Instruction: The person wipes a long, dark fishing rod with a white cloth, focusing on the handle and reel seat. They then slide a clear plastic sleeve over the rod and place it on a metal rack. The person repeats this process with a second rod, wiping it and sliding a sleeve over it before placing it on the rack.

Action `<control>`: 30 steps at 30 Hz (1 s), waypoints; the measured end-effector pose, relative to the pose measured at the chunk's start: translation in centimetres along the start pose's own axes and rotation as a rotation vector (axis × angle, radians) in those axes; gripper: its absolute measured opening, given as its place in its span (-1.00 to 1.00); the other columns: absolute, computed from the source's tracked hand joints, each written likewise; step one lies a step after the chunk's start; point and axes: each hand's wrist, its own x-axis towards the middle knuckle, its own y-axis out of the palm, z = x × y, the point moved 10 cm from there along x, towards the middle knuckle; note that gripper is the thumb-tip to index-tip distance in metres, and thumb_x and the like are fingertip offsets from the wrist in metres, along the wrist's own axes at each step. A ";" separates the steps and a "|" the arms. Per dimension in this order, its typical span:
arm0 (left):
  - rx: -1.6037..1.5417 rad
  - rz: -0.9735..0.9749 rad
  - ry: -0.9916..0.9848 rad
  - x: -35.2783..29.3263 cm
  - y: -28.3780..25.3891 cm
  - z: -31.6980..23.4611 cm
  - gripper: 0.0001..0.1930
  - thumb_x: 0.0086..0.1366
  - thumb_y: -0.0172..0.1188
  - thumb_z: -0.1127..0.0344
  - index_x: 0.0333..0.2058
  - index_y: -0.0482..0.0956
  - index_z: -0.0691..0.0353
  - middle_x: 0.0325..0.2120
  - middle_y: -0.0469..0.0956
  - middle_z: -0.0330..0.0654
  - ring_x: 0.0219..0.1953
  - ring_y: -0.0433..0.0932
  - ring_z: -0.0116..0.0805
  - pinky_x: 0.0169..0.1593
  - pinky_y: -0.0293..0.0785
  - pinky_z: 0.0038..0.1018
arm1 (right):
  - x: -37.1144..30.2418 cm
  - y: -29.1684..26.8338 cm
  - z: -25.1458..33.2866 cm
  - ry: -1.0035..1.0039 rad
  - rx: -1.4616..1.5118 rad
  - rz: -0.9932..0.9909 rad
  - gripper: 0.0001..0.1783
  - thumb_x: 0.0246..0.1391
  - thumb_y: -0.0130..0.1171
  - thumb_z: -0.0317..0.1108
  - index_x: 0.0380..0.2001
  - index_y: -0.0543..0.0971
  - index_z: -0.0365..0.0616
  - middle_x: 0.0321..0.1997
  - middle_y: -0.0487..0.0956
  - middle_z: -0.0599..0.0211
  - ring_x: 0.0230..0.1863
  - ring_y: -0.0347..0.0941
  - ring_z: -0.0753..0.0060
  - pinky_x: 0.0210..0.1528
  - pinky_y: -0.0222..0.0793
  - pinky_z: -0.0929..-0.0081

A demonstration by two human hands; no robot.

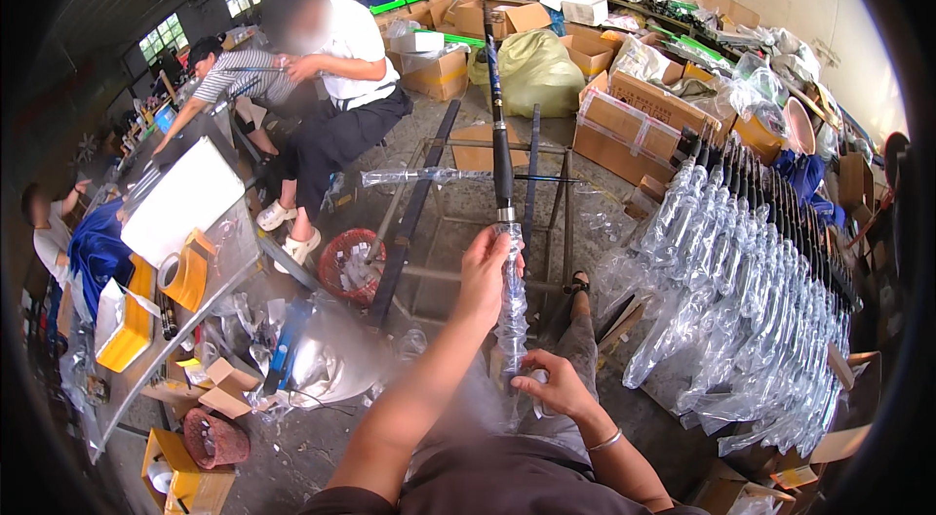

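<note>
A black fishing rod stands nearly upright in front of me, its lower part wrapped in a crinkled clear plastic sleeve. My left hand is closed around the wrapped part, just below a metal ring. Lower down, my right hand, with a bracelet at the wrist, pinches the sleeve near the rod's butt end. Behind the held rod, another rod with a plastic-wrapped grip lies across a metal frame stand.
Many plastic-wrapped rods lean in a row at right. A red basket stands left of the frame. Two co-workers are at the left, beside a cluttered table. Cardboard boxes and a yellow-green sack lie behind.
</note>
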 end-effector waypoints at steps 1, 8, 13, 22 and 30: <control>-0.006 0.018 -0.002 0.0 0.1 0.0 -0.82 0.38 0.06 0.26 -0.21 0.45 0.26 -0.39 0.54 -0.17 -0.48 0.49 -0.47 -0.39 0.43 -0.54 | -0.1 0.2 0.1 0.002 0.038 0.013 -0.59 -0.02 0.37 -0.27 -0.17 0.54 -0.31 -0.28 0.60 0.26 -0.20 0.47 0.49 -0.08 0.37 0.50; -0.103 0.027 -0.091 0.0 0.4 0.0 -0.78 0.37 0.07 0.25 -0.20 0.46 0.31 -0.39 0.55 -0.11 -0.49 0.49 -0.43 -0.39 0.44 -0.50 | -1.0 1.4 1.2 0.048 0.212 0.043 -0.63 -0.02 0.36 -0.31 -0.18 0.55 -0.31 -0.24 0.59 0.33 -0.14 0.44 0.54 -0.03 0.34 0.50; -0.155 0.025 -0.130 0.0 0.9 0.0 -0.77 0.36 0.08 0.26 -0.20 0.47 0.34 -0.40 0.56 -0.08 -0.49 0.49 -0.41 -0.39 0.45 -0.49 | -1.6 1.5 2.2 0.110 0.296 0.063 -0.65 -0.02 0.36 -0.33 -0.20 0.56 -0.31 -0.25 0.60 0.33 -0.16 0.44 0.56 -0.07 0.36 0.54; -0.140 -0.035 -0.145 0.7 0.8 0.0 -0.78 0.36 0.09 0.26 -0.20 0.47 0.33 -0.40 0.56 -0.08 -0.50 0.50 -0.42 -0.40 0.47 -0.48 | -1.7 1.1 3.7 0.047 0.414 0.095 -0.60 -0.02 0.35 -0.41 -0.11 0.51 -0.32 -0.19 0.60 0.31 -0.11 0.45 0.54 -0.02 0.38 0.48; -0.144 -0.036 -0.156 0.8 1.2 0.4 -0.78 0.36 0.09 0.26 -0.21 0.47 0.33 -0.40 0.56 -0.07 -0.50 0.50 -0.41 -0.40 0.47 -0.48 | -2.2 0.7 3.2 0.074 0.473 0.053 -0.65 -0.01 0.33 -0.47 -0.13 0.50 -0.30 -0.23 0.60 0.34 -0.15 0.46 0.57 -0.04 0.39 0.52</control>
